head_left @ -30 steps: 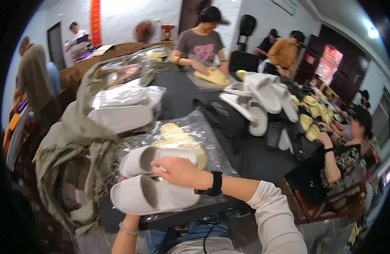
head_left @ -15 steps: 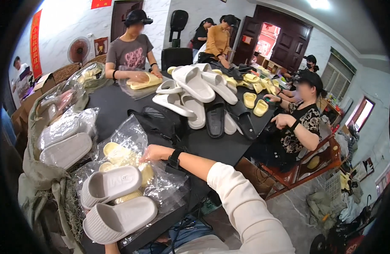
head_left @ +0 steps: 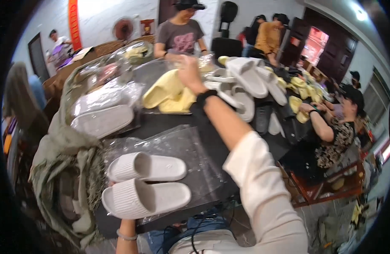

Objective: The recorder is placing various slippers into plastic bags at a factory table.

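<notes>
My right hand is raised over the black table, shut on a clear bag holding yellow slippers. A black watch sits on that wrist. Close to me a pair of white ribbed slippers lies side by side on an empty clear plastic bag at the table's near edge. My left hand comes up from below and grips this pair from underneath; it is mostly hidden, with only the braceleted wrist and a bit of finger showing.
Bagged white slippers and a green cloth lie at the left. Loose white slippers and yellow ones are piled farther right. One person works across the table, another sits at the right.
My right hand has lifted the bag of yellow slippers off the near table and carried it up and away. The white pair stays at the near edge.
</notes>
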Motion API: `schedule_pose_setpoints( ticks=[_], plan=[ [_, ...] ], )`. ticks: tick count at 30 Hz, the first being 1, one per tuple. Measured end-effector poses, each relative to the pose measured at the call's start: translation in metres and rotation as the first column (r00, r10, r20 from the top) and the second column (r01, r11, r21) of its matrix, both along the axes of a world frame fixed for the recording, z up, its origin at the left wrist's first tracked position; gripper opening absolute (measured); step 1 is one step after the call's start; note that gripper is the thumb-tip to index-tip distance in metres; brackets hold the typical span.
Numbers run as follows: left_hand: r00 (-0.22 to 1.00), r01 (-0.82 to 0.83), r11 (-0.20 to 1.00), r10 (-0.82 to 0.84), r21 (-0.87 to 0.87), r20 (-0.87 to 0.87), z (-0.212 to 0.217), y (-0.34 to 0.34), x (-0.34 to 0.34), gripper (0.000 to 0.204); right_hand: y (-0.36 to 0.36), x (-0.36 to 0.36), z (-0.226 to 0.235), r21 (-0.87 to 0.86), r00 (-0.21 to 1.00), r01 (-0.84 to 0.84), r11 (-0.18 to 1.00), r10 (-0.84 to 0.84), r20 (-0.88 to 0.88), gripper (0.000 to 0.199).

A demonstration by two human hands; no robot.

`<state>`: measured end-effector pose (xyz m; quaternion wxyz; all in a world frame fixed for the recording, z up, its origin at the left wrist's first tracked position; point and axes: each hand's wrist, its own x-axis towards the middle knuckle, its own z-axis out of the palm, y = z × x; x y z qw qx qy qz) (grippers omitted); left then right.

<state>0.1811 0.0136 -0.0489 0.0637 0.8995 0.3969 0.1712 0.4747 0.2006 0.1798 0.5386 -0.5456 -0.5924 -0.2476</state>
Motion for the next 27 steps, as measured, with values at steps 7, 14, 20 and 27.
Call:
schedule_pose_setpoints(
  ticks=[7, 14, 20, 27],
  plan=[
    [0.958, -0.286, 0.956, 0.284, -0.061, -0.049, -0.024, -0.02, -0.083, 0.066, -0.185, -0.091, -0.025, -0.712, 0.893, -0.445, 0.543, 0.33, -0.306, 0.034],
    [0.946, -0.324, 0.941, 0.321, -0.095, -0.047, -0.034, -0.044, -0.089, 0.067, -0.286, -0.116, -0.105, -0.982, 0.965, -0.084, 0.171, 0.258, -0.037, 0.063],
    [0.954, -0.3, 0.949, 0.296, -0.096, -0.05, -0.035, -0.06, -0.079, 0.067, -0.271, -0.081, -0.119, -0.988, 0.98, -0.142, 0.053, -0.134, -0.148, 0.056],
    [0.972, -0.229, 0.969, 0.224, -0.092, -0.066, -0.037, -0.078, -0.065, 0.067, -0.279, -0.079, -0.133, -0.972, 0.987, -0.124, 0.199, -0.075, -0.142, 0.051]
  ],
)
